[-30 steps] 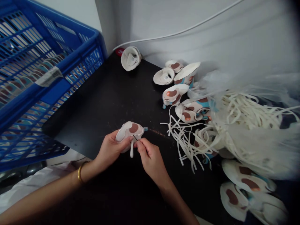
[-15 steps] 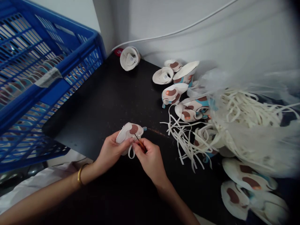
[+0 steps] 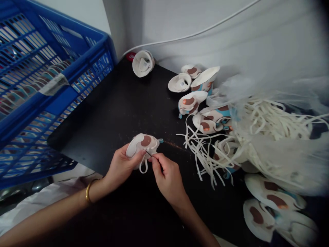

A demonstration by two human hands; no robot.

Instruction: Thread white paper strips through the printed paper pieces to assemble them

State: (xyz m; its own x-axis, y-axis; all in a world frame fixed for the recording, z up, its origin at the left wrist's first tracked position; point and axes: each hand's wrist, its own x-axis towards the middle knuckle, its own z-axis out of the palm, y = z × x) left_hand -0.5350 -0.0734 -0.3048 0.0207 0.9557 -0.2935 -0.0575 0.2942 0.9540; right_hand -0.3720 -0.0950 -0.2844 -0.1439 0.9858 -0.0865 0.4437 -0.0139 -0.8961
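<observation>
My left hand grips a small white shoe upper with brown patches and a blue heel tab, its thumb lying on the near side. Beneath the thumb hangs a loop of white shoelace. My right hand is closed on an awl-like tool; only its thin dark shaft shows, running towards the lacing edge of the upper beside the left thumb. The handle is hidden in the fingers, and I cannot tell whether the tip is through a hole.
More shoe uppers lie along the right of the black table. Loose white laces spill from a clear plastic bag. Nested uppers stand in the back corner. A blue crate holding uppers is at the left.
My right hand has drawn slightly right and turned, so the orange-brown handle seen earlier is now hidden in it. The shoe upper has shifted slightly in my left hand.
</observation>
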